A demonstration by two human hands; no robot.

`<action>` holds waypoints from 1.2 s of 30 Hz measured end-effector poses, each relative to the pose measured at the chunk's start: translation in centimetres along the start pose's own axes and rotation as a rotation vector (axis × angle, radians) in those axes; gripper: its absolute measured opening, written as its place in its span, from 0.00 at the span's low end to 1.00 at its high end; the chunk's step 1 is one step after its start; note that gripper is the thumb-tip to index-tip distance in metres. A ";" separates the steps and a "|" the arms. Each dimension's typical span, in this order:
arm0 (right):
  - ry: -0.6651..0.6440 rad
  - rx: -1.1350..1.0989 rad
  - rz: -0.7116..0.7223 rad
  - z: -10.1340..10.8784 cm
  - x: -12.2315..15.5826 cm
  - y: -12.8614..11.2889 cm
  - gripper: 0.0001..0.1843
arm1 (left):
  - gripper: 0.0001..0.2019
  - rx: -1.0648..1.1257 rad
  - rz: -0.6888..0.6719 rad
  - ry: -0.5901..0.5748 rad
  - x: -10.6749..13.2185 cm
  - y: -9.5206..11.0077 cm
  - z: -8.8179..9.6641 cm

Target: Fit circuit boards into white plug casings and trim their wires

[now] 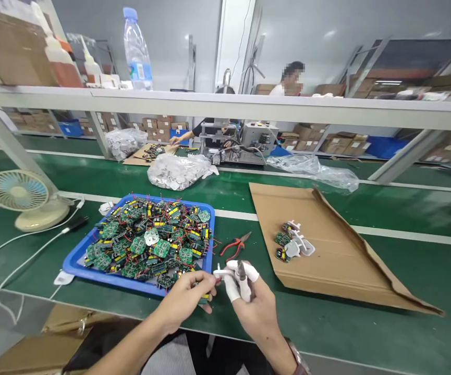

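Note:
Close to the bench's front edge, my left hand [190, 299] is closed around a small circuit board [204, 299], mostly covered by the fingers. White covers sit on the fingertips of my right hand [251, 297], which pinches a small white plastic piece [222, 272] against the left fingertips. A dark, narrow object [241, 270] pokes up between the right fingers; its kind is unclear. Red-handled pliers [236, 247] lie just beyond my hands. To the left, a blue tray [69, 266] is heaped with green circuit boards [161, 248] with red wires.
A cardboard sheet [338, 265] on the right bears several boards with white plastic pieces [299, 246]. A fan [24, 200] and cables stand left. Bags of white parts [180, 171] lie behind the tray. An overhead shelf [209, 107] crosses the view; co-workers are beyond.

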State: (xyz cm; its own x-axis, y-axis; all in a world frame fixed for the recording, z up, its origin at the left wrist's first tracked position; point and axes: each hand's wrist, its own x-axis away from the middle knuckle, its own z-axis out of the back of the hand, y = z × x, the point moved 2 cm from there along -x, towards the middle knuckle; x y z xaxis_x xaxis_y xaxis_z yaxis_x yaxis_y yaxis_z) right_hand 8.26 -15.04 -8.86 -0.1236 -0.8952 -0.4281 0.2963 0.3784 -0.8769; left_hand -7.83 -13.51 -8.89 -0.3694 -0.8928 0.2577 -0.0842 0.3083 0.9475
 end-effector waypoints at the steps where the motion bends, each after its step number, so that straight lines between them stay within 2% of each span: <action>1: 0.015 0.007 0.015 -0.3 0.1 0.0 0.11 | 0.25 -0.009 0.008 -0.005 0.1 0.0 0.1; 4: -0.018 0.010 0.039 -0.9 0.3 0.3 0.09 | 0.23 -0.078 -0.073 0.008 0.4 -0.1 0.4; 8: -0.049 0.043 0.024 -0.8 0.3 0.3 0.09 | 0.16 -0.214 -0.347 0.201 1.0 0.0 0.6; 10: -0.044 0.052 -0.033 -0.6 0.4 0.1 0.10 | 0.12 -0.245 -0.420 0.237 1.4 -0.1 0.4; 14: -0.072 -0.084 -0.248 -0.4 1.0 -0.3 0.18 | 0.10 -0.181 -0.375 0.153 1.6 -0.1 -0.4; 17: -0.100 -0.148 -0.361 -0.5 1.3 -0.5 0.21 | 0.16 -0.089 -0.292 0.107 1.4 -0.1 -0.9; 19: -0.114 -0.149 -0.385 -0.6 1.4 -0.5 0.22 | 0.18 -0.033 -0.274 0.102 1.1 -0.3 -1.2; 22: -0.108 -0.144 -0.394 -0.2 1.4 -0.2 0.24 | 0.16 -0.009 -0.305 0.118 0.8 -0.5 -1.8; 26: -0.027 -0.161 -0.415 1.4 1.5 1.2 0.28 | 0.16 -0.026 -0.331 0.196 0.6 -0.5 -1.7; 30: 0.071 -0.063 -0.356 3.6 1.8 3.1 0.27 | 0.19 0.015 -0.310 0.267 0.3 -0.6 -1.4; 33: 0.010 0.079 -0.191 4.1 2.3 3.9 0.22 | 0.22 0.138 -0.250 0.228 -0.1 -1.1 -1.9; 36: -0.068 0.229 0.034 4.2 2.6 3.6 0.19 | 0.23 0.212 -0.183 0.197 -0.6 -1.4 -2.6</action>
State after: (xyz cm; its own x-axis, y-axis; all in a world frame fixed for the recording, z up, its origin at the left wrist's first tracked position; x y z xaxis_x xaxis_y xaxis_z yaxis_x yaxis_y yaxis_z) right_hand 13.00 -17.03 -12.23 -0.0479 -0.8996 -0.4340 0.5070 0.3525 -0.7866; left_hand -5.10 -14.28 -9.87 -0.1465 -0.9795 0.1386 -0.3310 0.1806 0.9262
